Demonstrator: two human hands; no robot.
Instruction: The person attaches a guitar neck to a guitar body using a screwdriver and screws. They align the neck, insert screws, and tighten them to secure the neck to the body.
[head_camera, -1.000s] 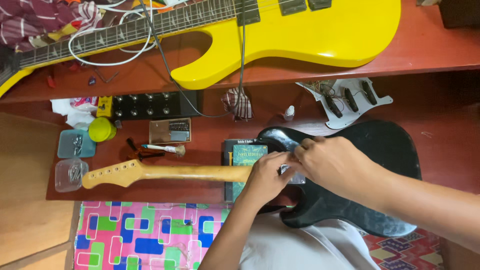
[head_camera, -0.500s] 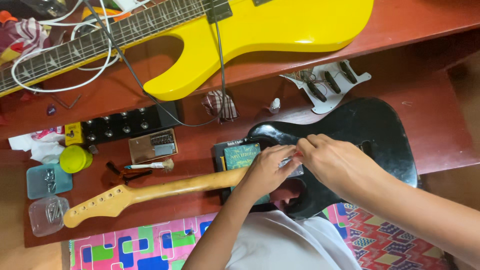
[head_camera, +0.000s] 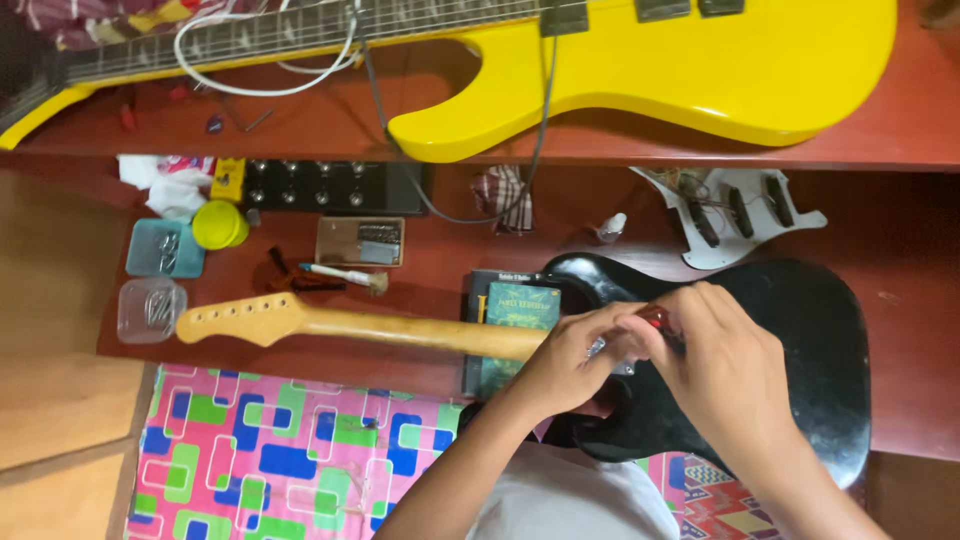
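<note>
Two hands working at a black guitar on the counter.
Black guitar (head_camera: 790, 350) is lying on the red counter (head_camera: 440, 270), its pale neck (head_camera: 370, 328) pointing left over a green book (head_camera: 515, 310). Right hand (head_camera: 725, 370) is gripping a red-handled tool (head_camera: 662, 322) at the neck joint; left hand (head_camera: 570, 355) is pinching closed just beside it, what it holds hidden.
</note>
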